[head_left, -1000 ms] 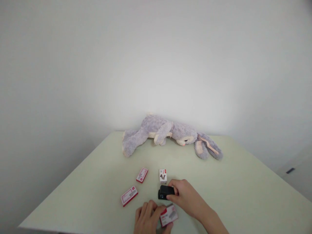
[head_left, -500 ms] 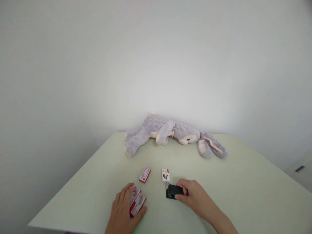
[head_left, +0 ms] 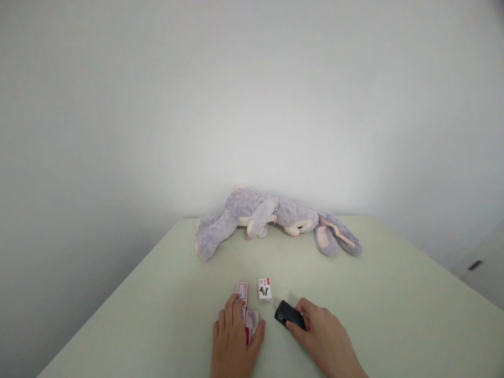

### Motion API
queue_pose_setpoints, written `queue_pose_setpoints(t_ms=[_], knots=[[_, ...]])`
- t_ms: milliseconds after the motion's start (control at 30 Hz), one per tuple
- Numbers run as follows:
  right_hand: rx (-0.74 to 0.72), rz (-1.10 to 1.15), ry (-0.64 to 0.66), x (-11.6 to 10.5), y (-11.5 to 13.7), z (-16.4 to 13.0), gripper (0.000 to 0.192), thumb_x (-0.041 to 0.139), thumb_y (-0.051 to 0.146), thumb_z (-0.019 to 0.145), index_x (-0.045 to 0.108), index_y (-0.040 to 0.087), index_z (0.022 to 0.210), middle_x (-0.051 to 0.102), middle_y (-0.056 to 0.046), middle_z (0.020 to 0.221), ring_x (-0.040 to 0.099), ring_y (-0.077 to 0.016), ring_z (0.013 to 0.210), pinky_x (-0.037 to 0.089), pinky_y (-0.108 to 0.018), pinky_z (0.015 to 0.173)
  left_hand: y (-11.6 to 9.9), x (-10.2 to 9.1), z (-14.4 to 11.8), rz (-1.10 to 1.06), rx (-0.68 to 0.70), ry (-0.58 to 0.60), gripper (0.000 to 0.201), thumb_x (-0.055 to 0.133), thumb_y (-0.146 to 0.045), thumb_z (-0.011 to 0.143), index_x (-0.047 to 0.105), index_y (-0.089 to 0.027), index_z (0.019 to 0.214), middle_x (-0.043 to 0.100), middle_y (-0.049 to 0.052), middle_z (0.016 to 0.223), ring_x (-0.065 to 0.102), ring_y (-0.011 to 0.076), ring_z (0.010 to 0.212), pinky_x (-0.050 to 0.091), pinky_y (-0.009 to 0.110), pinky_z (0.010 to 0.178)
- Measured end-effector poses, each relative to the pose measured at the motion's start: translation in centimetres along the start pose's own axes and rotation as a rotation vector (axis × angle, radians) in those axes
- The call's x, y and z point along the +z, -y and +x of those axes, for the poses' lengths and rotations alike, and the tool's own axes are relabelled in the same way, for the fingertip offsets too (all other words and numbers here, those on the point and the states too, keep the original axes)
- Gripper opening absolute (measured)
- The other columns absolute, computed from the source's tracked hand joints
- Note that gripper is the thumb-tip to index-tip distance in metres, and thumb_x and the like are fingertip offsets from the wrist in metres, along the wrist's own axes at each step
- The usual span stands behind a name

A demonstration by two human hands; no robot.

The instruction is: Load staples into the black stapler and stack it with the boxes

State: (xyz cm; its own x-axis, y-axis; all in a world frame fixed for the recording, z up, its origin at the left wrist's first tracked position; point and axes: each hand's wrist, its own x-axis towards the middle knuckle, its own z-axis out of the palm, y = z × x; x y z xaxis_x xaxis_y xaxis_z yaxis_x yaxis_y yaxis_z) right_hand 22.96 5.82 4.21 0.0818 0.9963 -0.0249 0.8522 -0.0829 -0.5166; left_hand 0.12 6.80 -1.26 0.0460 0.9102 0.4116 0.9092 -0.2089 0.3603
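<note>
My left hand (head_left: pixel 234 338) is curved over a group of small red-and-white staple boxes, thumb on the right and fingers across the top and left. One staple box (head_left: pixel 252 321) shows between thumb and index finger; another box (head_left: pixel 242 289) sticks out past the fingertips. Palm and fingers hide part of the group. Between the thumb and fingers of my right hand (head_left: pixel 323 333) is a black stapler (head_left: pixel 290 316), angled on or just above the table. A small white box (head_left: pixel 264 291) with a dark picture stands beyond both hands, touched by neither.
A grey plush rabbit (head_left: pixel 252 210) lies on its side along the back of the pale green table (head_left: pixel 149 315), against the white wall (head_left: pixel 252 105). Its long ears stretch to the right. A dark handle-like piece (head_left: pixel 475 265) shows at the far right.
My left hand has slid right with its boxes, which now meet the box that lay apart. The stapler has turned, its front end pointing further away. The view has shifted slightly.
</note>
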Motion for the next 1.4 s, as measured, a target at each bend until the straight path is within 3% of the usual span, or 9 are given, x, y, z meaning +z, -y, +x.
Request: queue_pose_setpoints(t_ms=[167,333,500,700,833,967,1200,1400], knots=[[0.048,0.031,-0.032,0.1,-0.8,0.1,0.009,0.066,0.034,0.086,0.065,0.026,0.088,0.068,-0.001,0.068,0.063,-0.02,0.064,0.026,-0.028,0.058,-3.1,1.9,1.0,0.002,0.074,-0.076,0.062,0.053,-0.043,0.098,0.038,-0.016,0.152,0.051,0.015,0.15,0.046,0.0296,0.136,0.038,0.048,0.112],[-0.02,0.245,0.052,-0.1,-1.5,0.2,0.019,0.057,0.024,0.088,0.067,0.022,0.103,0.06,0.003,0.062,0.059,-0.0168,0.059,0.03,-0.026,0.056,-3.6,2.0,2.1,0.072,0.139,-0.012,0.06,0.05,-0.036,0.1,0.032,-0.036,0.157,0.055,0.008,0.147,0.052,0.0266,0.128,0.041,0.047,0.108],[0.067,0.363,0.155,1.0,-3.0,0.1,0.027,0.057,0.046,0.093,0.063,0.02,0.092,0.058,0.004,0.055,0.051,-0.0142,0.05,0.026,-0.026,0.051,-1.3,1.3,1.5,0.084,0.137,0.02,0.06,0.05,-0.038,0.099,0.031,-0.041,0.157,0.053,0.006,0.149,0.05,0.0265,0.132,0.043,0.047,0.107],[0.04,0.614,0.139,3.6,-3.1,-1.2,0.041,0.049,0.063,0.096,0.053,0.023,0.093,0.048,0.008,0.055,0.042,-0.011,0.045,0.026,-0.023,0.045,4.1,-0.7,1.0,0.064,0.054,0.08,0.059,0.046,-0.044,0.1,0.029,-0.044,0.156,0.049,0.004,0.151,0.047,0.0261,0.137,0.046,0.047,0.107],[0.013,0.715,0.178,4.5,-1.0,-1.0,0.045,0.047,0.066,0.097,0.053,0.021,0.095,0.052,0.006,0.062,0.043,-0.01,0.04,0.027,-0.023,0.038,8.2,-2.2,1.8,0.103,0.014,0.075,0.057,0.044,-0.048,0.101,0.031,-0.043,0.156,0.049,0.005,0.151,0.048,0.0274,0.135,0.046,0.048,0.106],[-0.089,0.706,0.121,6.2,2.8,0.4,0.04,0.049,0.059,0.099,0.058,0.021,0.094,0.055,0.005,0.064,0.05,-0.0114,0.044,0.034,-0.023,0.043,10.9,-2.9,2.5,0.136,0.013,0.071,0.054,0.038,-0.047,0.103,0.03,-0.044,0.156,0.05,0.004,0.149,0.05,0.0262,0.132,0.047,0.047,0.105],[-0.201,0.632,0.004,11.2,11.6,3.3,0.026,0.055,0.044,0.099,0.068,0.022,0.1,0.073,-0.004,0.083,0.067,-0.0195,0.071,0.045,-0.026,0.062,11.9,-2.6,2.9,0.158,0.027,0.059,0.052,0.034,-0.041,0.105,0.029,-0.043,0.157,0.051,0.005,0.148,0.05,0.0257,0.132,0.048,0.045,0.103],[-0.2,0.595,-0.028,13.5,13.9,4.4,0.027,0.056,0.046,0.097,0.069,0.022,0.101,0.075,-0.006,0.087,0.068,-0.0231,0.075,0.044,-0.029,0.065,13.5,-2.6,3.3,0.159,0.056,0.043,0.051,0.035,-0.04,0.105,0.032,-0.042,0.156,0.052,0.004,0.148,0.049,0.0252,0.133,0.045,0.045,0.106]])
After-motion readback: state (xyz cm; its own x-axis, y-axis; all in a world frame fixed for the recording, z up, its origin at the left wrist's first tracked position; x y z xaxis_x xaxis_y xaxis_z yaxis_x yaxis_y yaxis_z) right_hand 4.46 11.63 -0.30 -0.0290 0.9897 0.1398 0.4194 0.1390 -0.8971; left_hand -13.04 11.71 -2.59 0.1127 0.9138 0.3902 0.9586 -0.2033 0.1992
